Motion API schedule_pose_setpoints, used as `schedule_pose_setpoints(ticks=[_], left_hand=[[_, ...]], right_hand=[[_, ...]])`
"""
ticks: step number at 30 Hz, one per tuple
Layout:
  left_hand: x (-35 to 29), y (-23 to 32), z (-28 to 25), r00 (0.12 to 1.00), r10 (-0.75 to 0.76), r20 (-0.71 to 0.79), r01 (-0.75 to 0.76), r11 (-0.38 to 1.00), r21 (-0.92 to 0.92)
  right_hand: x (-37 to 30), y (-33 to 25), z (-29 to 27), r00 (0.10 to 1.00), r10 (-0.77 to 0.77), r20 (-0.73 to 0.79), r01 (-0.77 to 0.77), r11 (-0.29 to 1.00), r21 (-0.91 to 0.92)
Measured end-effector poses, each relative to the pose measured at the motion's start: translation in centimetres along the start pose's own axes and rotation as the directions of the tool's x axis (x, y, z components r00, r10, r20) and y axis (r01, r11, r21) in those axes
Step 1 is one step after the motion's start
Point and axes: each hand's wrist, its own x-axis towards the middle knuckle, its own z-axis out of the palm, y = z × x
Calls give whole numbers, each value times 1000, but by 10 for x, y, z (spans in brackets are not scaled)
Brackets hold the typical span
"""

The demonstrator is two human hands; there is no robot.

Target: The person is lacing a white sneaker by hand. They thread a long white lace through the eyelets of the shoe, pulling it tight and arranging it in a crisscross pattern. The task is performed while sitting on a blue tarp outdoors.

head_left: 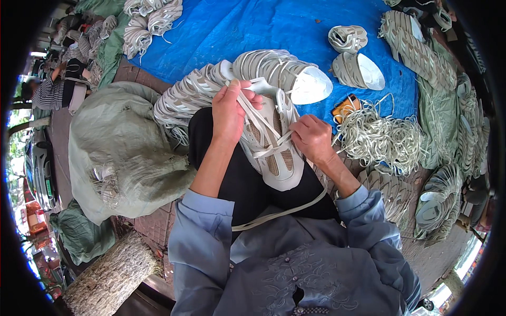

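Note:
A beige and white shoe upper [283, 169] with brown mesh panels lies across my lap, its toe toward me. Flat cream laces cross over its front. My left hand [230, 111] is closed around a shoelace [247, 108] drawn up from the upper's left side. On the upper's right edge my right hand [312, 138] pinches the lace where it runs across the eyelets. A loose lace length [279, 214] trails over my thighs. Just beyond my hands curves a row of nested shoe uppers [263, 68], the white inside of the end one showing.
A tangled heap of cream laces [383, 138] lies on the blue tarp [274, 23], beside an orange-brown object [346, 107]. Two small upper stacks [358, 71] stand behind it. A full grey-green sack [124, 152] is at my left. More nested uppers [421, 52] line the right. Another person [52, 95] sits far left.

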Motion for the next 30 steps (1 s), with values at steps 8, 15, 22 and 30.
schedule_pose_setpoints(ticks=[8, 15, 22, 30], left_hand=[[11, 26, 9, 998, 56, -40, -45, 967, 250], [40, 48, 18, 786, 581, 210, -444, 295, 846], [63, 65, 44, 931, 360, 66, -263, 532, 805], [48, 75, 77, 962, 126, 243, -262, 679, 686]], right_hand=[[-11, -6, 0, 946, 300, 125, -319, 784, 533], [-26, -2, 19, 832, 443, 334, -528, 446, 723], [-23, 7, 14, 760, 432, 485, -617, 246, 747], [64, -12, -11, 761, 339, 553, -600, 44, 799]])
